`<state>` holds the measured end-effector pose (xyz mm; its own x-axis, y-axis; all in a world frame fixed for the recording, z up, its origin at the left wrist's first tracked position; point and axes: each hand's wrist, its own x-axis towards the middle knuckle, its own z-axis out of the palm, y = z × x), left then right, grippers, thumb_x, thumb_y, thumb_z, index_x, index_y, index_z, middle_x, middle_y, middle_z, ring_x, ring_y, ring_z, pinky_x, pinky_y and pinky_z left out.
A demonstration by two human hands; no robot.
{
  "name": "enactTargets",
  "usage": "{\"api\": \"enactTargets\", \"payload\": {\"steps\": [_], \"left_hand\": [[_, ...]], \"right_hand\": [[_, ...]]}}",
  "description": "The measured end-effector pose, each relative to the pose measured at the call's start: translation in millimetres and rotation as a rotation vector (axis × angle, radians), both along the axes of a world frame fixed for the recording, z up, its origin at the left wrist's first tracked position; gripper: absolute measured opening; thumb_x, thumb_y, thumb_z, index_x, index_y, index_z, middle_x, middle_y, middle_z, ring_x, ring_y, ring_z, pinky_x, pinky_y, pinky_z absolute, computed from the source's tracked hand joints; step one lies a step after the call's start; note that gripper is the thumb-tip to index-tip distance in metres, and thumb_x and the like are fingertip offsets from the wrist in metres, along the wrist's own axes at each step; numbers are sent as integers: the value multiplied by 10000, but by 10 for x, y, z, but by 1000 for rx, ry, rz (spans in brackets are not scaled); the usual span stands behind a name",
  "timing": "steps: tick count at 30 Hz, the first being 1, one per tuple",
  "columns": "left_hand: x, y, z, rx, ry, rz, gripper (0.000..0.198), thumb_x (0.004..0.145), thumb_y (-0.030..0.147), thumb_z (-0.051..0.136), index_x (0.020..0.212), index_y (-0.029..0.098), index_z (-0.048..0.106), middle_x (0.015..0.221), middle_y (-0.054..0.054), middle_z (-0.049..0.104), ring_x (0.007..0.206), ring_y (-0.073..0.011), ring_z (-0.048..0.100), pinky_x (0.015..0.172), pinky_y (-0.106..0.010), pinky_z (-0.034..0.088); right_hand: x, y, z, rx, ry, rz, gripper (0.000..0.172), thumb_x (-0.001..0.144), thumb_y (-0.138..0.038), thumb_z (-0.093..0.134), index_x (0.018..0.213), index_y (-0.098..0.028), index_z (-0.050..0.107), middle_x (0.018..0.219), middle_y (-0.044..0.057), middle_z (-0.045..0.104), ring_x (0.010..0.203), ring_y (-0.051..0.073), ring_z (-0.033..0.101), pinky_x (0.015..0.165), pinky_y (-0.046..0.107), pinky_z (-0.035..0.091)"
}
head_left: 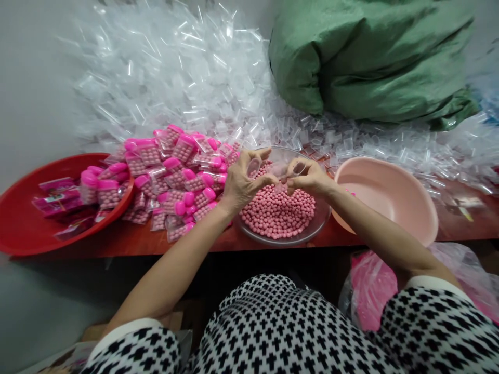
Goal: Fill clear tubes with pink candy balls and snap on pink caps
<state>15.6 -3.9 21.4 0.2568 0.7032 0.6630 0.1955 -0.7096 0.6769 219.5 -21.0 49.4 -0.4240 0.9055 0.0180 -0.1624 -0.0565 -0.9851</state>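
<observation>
Both hands are over a clear bowl [323,221] of pink beads [277,215]. My left hand [244,182] curls its thumb and fingers around a small clear plastic container [254,166], its rounded mouth facing me. Facing it, my right hand [312,179] grips another clear container [299,168] by its sides. Between the hands, clear plastic overlaps the beads, and I cannot make out its edges. Left of the bowl lies a heap of filled containers [183,179] with bright pink caps and pink beads inside.
A red basin [23,228] at the left holds capped containers and magenta packets [58,197]. A pale pink basin [390,192] stands to the right. Clear containers [167,67] pile up along the back, beside a big green sack [370,57]. Pink-filled plastic bags [374,285] sit below the table edge.
</observation>
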Motion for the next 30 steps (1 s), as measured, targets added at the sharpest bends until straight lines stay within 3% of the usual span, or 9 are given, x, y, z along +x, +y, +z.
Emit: {"api": "enactTargets", "payload": {"steps": [5,8,13,18,22,25,27,30], "left_hand": [[-71,7,86,106,552,-11,462,704,439,833,963,178,553,975,-82,710,940,-250,700,770,-300,515],[-97,-6,87,35,641,4,327,803,344,733,1013,167,555,903,-56,683,834,-223,690,688,-274,490],[-173,3,30,-140,271,79,515,776,224,648,1263,167,487,964,-33,666,810,-177,656,766,-287,502],[-54,39,53,-359,-62,20,341,676,280,759,954,168,596,851,-11,658,784,-161,623,733,-267,485],[162,88,83,-478,-192,25,401,642,357,834,880,170,571,838,-9,640,807,-161,614,743,-262,471],[268,157,56,-451,-267,75,412,621,307,854,882,180,561,853,6,625,818,-146,610,754,-247,471],[266,214,14,-427,-353,60,408,627,287,846,897,188,558,875,8,617,827,-140,618,754,-242,484],[158,285,-48,-415,-457,60,385,700,323,787,979,207,549,903,-3,614,811,-144,639,739,-261,516]], "right_hand": [[-31,-10,121,-54,-208,57,258,593,-114,819,769,-130,631,682,-3,689,575,128,682,548,233,602],[-37,-8,139,-126,-131,93,291,593,-142,838,775,-139,610,717,3,698,619,139,690,558,253,613],[12,25,89,-146,-10,47,315,691,-243,826,907,-172,607,1007,55,728,793,148,696,641,308,635],[-34,57,-4,-68,-58,3,395,744,-273,771,1095,-204,603,1135,67,707,881,158,701,881,407,601],[-178,61,-14,204,-373,-134,594,834,-356,677,1379,-224,480,1215,70,674,1126,246,642,1006,472,520],[-248,47,45,390,-665,-169,772,796,-260,675,1497,-169,366,1146,69,694,1201,295,597,1064,488,459],[-239,41,96,404,-637,-106,834,755,-200,679,1516,-175,339,1190,65,683,1242,287,573,1077,472,451],[-154,55,140,298,-398,-50,771,709,-177,711,1438,-214,462,1331,70,623,1313,267,525,1072,447,463]]}}
